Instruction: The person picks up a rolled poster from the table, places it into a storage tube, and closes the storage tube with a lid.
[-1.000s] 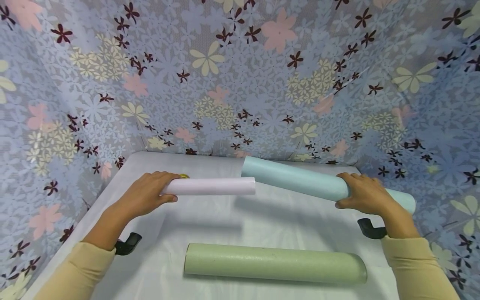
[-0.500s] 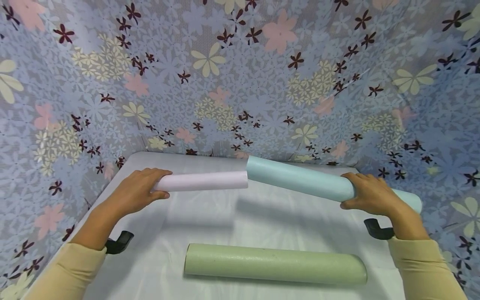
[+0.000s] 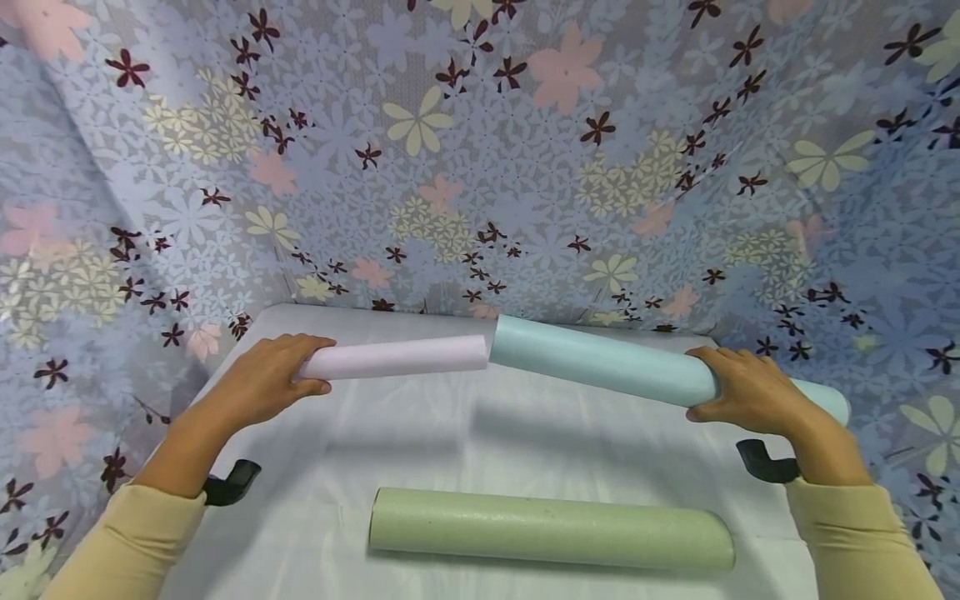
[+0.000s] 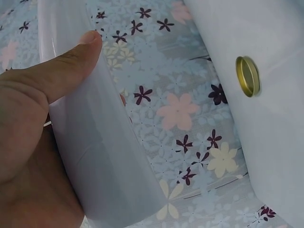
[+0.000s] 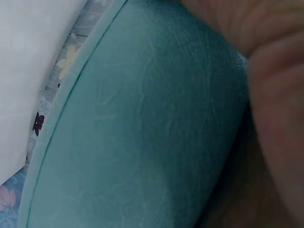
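My left hand [image 3: 267,379] grips a slim pale lilac roll [image 3: 397,358] by its left end, above the white table. In the left wrist view, the thumb [image 4: 71,66] lies across this roll [image 4: 107,156]. My right hand [image 3: 753,392] holds a thicker light blue roll [image 3: 600,354] near its right end, so the roll slopes down to the right. Its smooth, slightly creased surface [image 5: 123,118] fills much of the right wrist view. The inner ends of both rolls meet or nearly meet in the head view. A wide green roll [image 3: 551,529] lies on the table nearer me.
Beneath the rolls is a white-covered table [image 3: 405,417], with their shadows on it. A small gold ring [image 4: 248,77] stands on the cover in the left wrist view. Flower-patterned fabric [image 3: 480,167] hangs behind and at both sides.
The left hand has moved left and slightly up with the lilac roll, whose right end now tilts upward. The right hand has shifted slightly right with the blue roll. The green roll stays put.
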### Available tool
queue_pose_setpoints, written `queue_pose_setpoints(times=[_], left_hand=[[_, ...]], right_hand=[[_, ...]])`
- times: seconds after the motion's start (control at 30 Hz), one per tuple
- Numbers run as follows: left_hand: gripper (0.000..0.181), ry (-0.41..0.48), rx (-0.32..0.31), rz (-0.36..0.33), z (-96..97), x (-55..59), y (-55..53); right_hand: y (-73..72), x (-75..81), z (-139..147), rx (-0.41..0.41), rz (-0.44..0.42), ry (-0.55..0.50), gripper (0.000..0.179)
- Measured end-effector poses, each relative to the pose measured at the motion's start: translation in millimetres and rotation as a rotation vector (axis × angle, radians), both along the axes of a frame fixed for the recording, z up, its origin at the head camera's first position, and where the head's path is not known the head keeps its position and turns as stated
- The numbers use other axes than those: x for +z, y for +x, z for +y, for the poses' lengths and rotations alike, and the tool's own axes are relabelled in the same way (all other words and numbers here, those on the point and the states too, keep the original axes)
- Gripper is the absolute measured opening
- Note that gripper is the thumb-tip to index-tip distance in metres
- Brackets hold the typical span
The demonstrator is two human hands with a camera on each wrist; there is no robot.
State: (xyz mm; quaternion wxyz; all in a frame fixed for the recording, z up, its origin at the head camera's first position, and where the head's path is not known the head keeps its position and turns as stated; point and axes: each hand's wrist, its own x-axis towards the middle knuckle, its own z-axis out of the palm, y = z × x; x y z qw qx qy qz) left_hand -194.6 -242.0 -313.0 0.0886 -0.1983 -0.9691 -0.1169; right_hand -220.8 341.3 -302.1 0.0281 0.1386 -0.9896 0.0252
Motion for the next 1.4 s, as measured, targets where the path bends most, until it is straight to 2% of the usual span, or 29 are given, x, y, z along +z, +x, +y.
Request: queue_pose_setpoints(times=[0.4,0.73,0.9,1.4], left_hand=[[0.057,-0.006,0.001,0.064,-1.0,-11.5,3.6],[0.057,-0.023,0.034,0.089,3.2,-23.8,14.5],[0.056,-0.022,0.023,0.11,6.9,-30.5,20.2],[0.056,-0.029,-0.007,0.107,17.5,-30.7,15.0]], right_hand=[[6.1,-6.7,5,0.021,0.03,0.006,0.09],[15.3,-14.2,6,0.045,0.071,0.015,0.089],[20.1,-18.6,7,0.056,0.085,0.017,0.088],[19.8,-18.7,-2,0.081,0.089,0.027,0.085]])
